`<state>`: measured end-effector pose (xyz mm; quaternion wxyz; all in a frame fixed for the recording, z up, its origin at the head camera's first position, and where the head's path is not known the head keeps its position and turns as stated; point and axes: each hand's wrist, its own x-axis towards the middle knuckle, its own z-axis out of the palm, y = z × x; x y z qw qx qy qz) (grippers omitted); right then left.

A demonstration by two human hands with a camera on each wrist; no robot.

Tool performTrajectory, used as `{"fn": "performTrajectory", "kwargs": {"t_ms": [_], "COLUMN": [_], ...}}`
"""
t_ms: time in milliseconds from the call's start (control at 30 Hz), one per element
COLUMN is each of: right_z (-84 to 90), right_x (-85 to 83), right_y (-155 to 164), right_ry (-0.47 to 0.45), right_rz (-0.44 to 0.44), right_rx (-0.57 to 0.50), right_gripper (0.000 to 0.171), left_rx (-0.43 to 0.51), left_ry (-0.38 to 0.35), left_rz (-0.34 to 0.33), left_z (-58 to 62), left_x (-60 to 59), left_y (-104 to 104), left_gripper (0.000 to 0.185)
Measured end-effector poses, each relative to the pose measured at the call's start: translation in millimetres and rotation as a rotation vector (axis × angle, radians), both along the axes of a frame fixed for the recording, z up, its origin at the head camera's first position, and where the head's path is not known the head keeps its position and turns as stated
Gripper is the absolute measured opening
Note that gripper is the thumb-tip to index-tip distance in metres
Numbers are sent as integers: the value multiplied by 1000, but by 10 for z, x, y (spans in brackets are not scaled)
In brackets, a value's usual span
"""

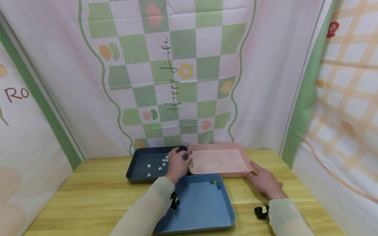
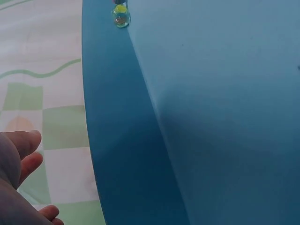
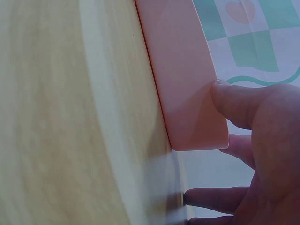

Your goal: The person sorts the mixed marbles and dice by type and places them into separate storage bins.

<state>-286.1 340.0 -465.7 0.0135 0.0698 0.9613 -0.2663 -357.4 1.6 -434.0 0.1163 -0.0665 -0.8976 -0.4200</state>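
My left hand [image 1: 178, 164] is over the right end of the dark tray [image 1: 138, 178], its fingertips by the left end of the pink tray [image 1: 220, 159]. Small yellowish pieces [image 1: 191, 164] lie along that end, close to the fingertips. Nothing shows between the fingers in the left wrist view. My right hand [image 1: 264, 182] holds the pink tray's near right corner, thumb on the front wall [image 3: 192, 93] and a finger round the side; the other fingers extend below. White dice [image 1: 164, 162] lie in the dark tray.
A blue tray [image 1: 200, 226] stands nearest, below the other two. Several green and blue glass marbles [image 1: 215, 182] sit in its far right corner. The wooden table [image 1: 73, 193] runs back to a patterned curtain [image 1: 189, 82].
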Motion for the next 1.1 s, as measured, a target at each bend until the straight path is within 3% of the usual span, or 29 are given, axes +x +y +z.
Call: {"fn": "performTrajectory", "kwargs": {"t_ms": [333, 500, 633, 833, 1000, 1100], "right_z": [11, 17, 11, 16, 45, 48], "right_x": [-3, 0, -1, 4, 22, 24], "right_y": [-4, -5, 0, -1, -16, -22], "right_ry": [-12, -13, -11, -11, -14, -14], "right_rz": [0, -2, 0, -4, -5, -5], "right_rx": [0, -1, 3, 2, -2, -2], "right_gripper": [93, 94, 94, 93, 93, 93], "left_rx": [14, 45, -5, -212, -491, -628], "left_ry": [5, 0, 25, 103, 81, 87], "left_rz": [-44, -103, -161, -293, -428, -452], "left_z": [-36, -26, -28, -39, -84, -142], "left_x": [30, 95, 150, 259, 374, 405], "left_y": [27, 79, 150, 278, 344, 375], "left_gripper": [27, 26, 18, 5, 18, 25]}}
